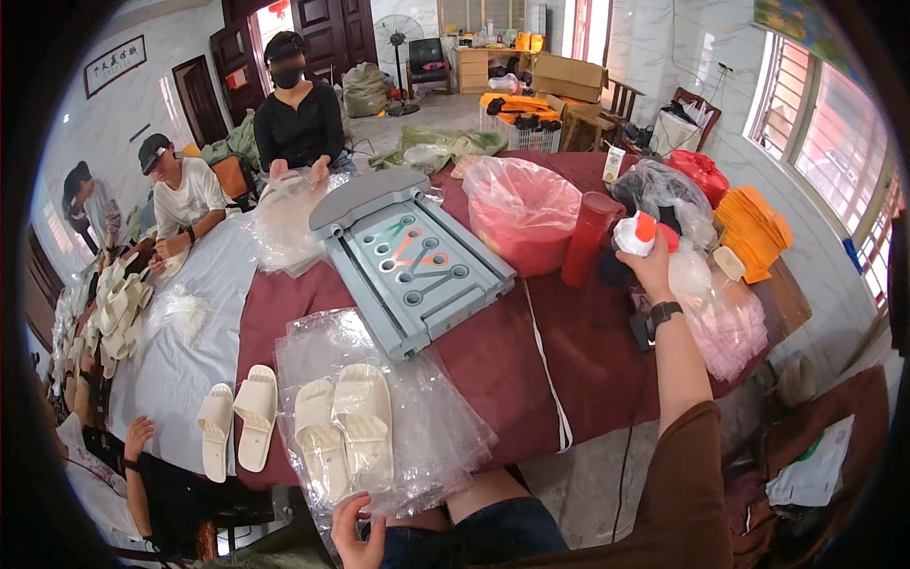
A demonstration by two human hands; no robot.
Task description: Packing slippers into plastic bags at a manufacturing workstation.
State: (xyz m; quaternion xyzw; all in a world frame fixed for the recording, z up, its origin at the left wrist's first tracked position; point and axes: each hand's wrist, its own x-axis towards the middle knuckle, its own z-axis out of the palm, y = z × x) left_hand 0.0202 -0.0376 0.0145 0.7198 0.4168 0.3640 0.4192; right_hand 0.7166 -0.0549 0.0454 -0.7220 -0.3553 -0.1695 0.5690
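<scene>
My right hand (648, 269) reaches out over the table's right side, its fingers closed around a white rounded thing with an orange-red patch (635, 234); its exact kind is unclear. At the near edge, my left hand (360, 539) rests its fingertips by the lower edge of a stack of clear plastic bags (431, 417), thumb and fingers apart. On those bags lies a pair of cream slippers (362, 425), side by side. Another cream pair (254, 417) sits just left of them. Beyond the bags stands a grey plastic board (417, 266) with round holes and grooves.
A red tumbler (590, 239) and a pink bag-lined tub (521, 213) stand left of my right hand. Orange packets (754, 232) and pink plastic bags (725, 322) crowd the right end. Across the table a person (299, 123) handles clear bags; others work at left beside piled slippers (118, 308).
</scene>
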